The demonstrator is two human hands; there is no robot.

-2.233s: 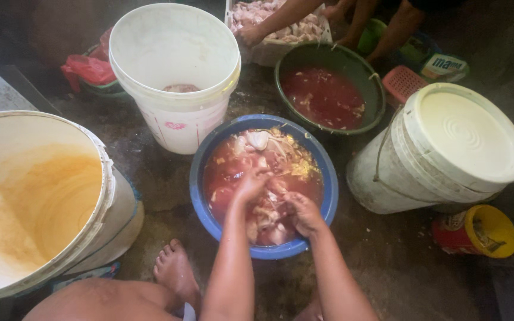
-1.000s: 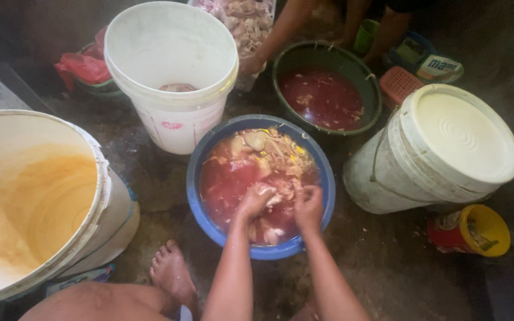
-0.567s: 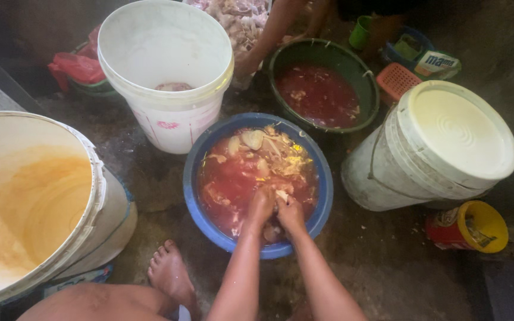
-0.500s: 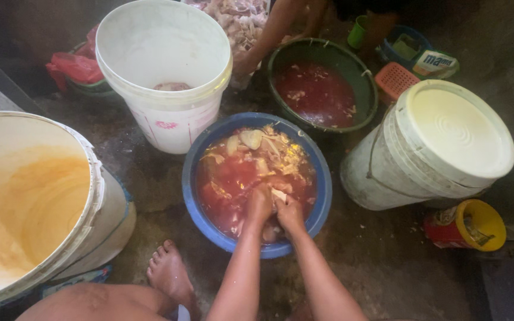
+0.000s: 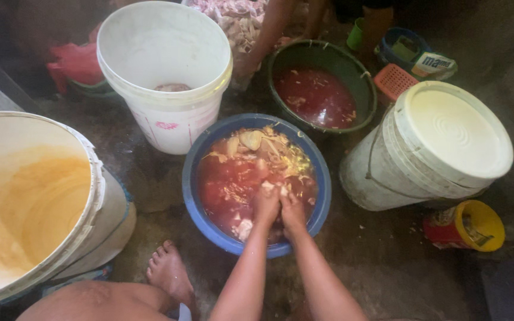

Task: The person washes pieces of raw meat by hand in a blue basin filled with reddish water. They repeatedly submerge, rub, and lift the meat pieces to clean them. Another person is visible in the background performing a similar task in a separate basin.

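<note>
A round blue basin [image 5: 193, 178] sits on the wet, dark floor [image 5: 388, 267], and everything else is placed around it. It is filled nearly to the rim with cloudy red liquid. Pale, yellowish pieces of meat [image 5: 263, 145] float and pile up in its far half, with a few whitish scraps near the front edge.

The left hand [image 5: 266, 204] and the right hand [image 5: 292, 208] are pressed side by side in the near part of the basin, partly sunk in the red liquid. The fingers of both curl inward around something small and pale between them, but the liquid hides what it is, so whether each grip is closed on a piece cannot be told.

Just behind the basin to the left stands an open white bucket [image 5: 168, 113] with a little pinkish matter at its bottom. Behind the basin to the right is a dark green basin [image 5: 364, 89], also holding red liquid with scraps. To the right of the blue basin, close by, stands a white bucket with a lid [image 5: 453, 137], and beyond that a small yellow-and-red can [image 5: 471, 226]. To the left of the blue basin is a large white tub [image 5: 99, 196] stained orange inside. A bare foot [image 5: 171, 276] rests on the floor just in front of the blue basin. Another person's arm [image 5: 269, 35] reaches toward a heap of pale meat behind the green basin.
</note>
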